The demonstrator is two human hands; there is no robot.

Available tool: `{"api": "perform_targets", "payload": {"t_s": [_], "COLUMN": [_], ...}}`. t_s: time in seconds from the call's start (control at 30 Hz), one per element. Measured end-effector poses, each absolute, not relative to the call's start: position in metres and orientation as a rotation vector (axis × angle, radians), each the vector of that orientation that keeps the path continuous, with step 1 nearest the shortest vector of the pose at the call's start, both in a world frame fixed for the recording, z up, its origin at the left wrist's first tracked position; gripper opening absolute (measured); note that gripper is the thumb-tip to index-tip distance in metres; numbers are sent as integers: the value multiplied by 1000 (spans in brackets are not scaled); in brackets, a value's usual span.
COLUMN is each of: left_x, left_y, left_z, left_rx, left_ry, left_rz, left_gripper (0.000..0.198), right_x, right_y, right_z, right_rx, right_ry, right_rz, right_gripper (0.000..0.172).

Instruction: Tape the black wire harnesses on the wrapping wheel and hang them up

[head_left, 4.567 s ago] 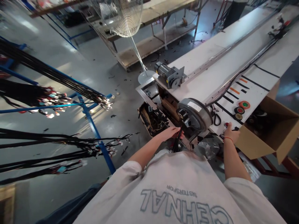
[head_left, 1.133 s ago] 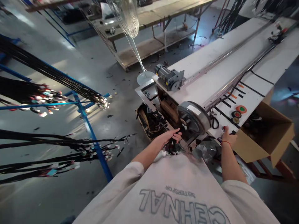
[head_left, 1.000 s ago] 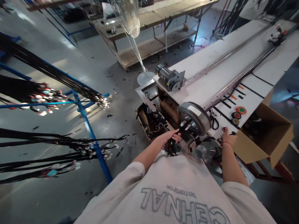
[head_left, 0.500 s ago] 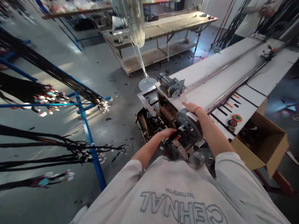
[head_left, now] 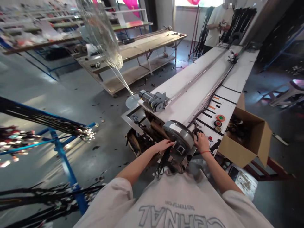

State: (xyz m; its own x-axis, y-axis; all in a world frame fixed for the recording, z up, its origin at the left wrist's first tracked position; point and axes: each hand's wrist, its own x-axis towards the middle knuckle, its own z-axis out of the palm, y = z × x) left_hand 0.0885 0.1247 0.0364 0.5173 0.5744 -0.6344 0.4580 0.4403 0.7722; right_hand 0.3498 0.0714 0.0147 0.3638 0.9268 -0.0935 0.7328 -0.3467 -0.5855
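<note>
A round grey wheel-like machine head (head_left: pixel 179 134) with a white label on its rim stands at the near end of the long white bench. My left hand (head_left: pixel 164 145) is closed at its near left side, fingertips pinching the end of a black wire bundle (head_left: pixel 163 160) that hangs below. My right hand (head_left: pixel 201 143) is at the machine's right side, fingers curled by a small black part (head_left: pixel 196 128) on the bench; what they grip is hidden. Close by that hand is a red button (head_left: pixel 210 138).
A motor (head_left: pixel 152 99) sits on the bench's left corner. Tape rolls (head_left: pixel 218 123) lie at its right side, beside an open cardboard box (head_left: pixel 249 139). A fan (head_left: pixel 104 38) and a blue rack (head_left: pixel 68 167) of cables stand left. A person (head_left: pixel 217 27) stands at the far end.
My right hand has moved from the top of the machine head to its right side. My left hand has brought the wires up to its left side. The view has turned right.
</note>
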Motion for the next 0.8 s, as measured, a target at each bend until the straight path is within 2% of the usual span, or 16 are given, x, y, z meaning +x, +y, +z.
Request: {"api": "perform_targets", "payload": {"t_s": [0.07,0.13,0.23,0.3,0.37,0.47,0.57,0.63,0.8], "left_x": [88,82,65,52,43,41,44,46,47], "left_y": [128,138,160,173,179,176,168,165,162], "left_z": [42,48,59,66,70,73,78,82,84], "left_rx": [1374,1543,1745,1813,1858,1905,1942,2003,2055], "left_ry": [1067,1052,1141,1189,1169,1154,1202,1224,1247], "left_rz": [59,50,103,152,169,186,219,232,224], "left_gripper": [39,37,35,34,32,30,30,29,32], "right_x": [356,364,376,377,366,319,251,210,181], "right_y": [75,84,81,58,22,-21,-16,7,12], "right_z": [15,21,38,54,75,105,117,115,107], "right_rx": [-2411,-2533,-2469,-2216,-1788,-1143,-794,-788,-1254], "right_ry": [-1425,-1370,-1308,-1304,-1276,-1183,-939,-820,-859], "right_rz": [494,661,1048,1193,1331,1723,2193,2304,2177], "right_gripper": [37,35,21,18,31,61,83,82,69]}}
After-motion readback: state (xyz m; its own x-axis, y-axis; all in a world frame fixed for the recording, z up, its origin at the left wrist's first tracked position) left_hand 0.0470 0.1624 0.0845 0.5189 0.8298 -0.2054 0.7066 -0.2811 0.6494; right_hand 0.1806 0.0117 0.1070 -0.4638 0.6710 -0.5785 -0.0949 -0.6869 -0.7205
